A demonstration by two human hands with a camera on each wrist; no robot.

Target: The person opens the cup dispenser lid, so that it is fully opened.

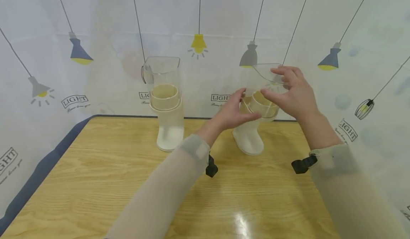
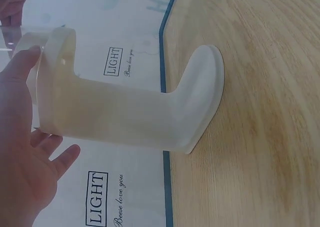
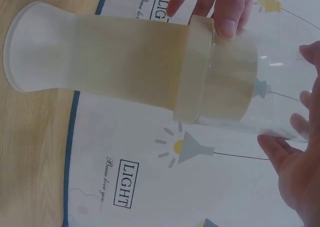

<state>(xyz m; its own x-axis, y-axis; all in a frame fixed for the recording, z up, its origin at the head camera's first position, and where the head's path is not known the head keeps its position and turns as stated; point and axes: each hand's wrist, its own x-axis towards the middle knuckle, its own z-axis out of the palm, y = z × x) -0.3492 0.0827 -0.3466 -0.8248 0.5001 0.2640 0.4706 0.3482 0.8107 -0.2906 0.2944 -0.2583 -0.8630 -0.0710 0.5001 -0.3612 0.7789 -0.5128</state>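
A white boot-shaped stand (image 1: 249, 139) with a wide collar stands upright on the table, its flared foot on the wood. A clear plastic container (image 3: 275, 99) sits over the collar's upper ring. My left hand (image 1: 232, 112) holds the container's lower end at the collar, thumb on the near side and fingers around the other side. Higher up, my right hand (image 1: 298, 94) grips the container's clear wall near its open, slanted rim, thumb and fingers spread around it. In the left wrist view, the left thumb rests by the stand's collar (image 2: 57, 79).
To the left stands a matching white stand (image 1: 171, 128) with its own clear container (image 1: 164, 69). Both are near the back edge of the wooden table (image 1: 112, 182). Behind it hangs a pale cloth (image 1: 224, 4) printed with lamps.
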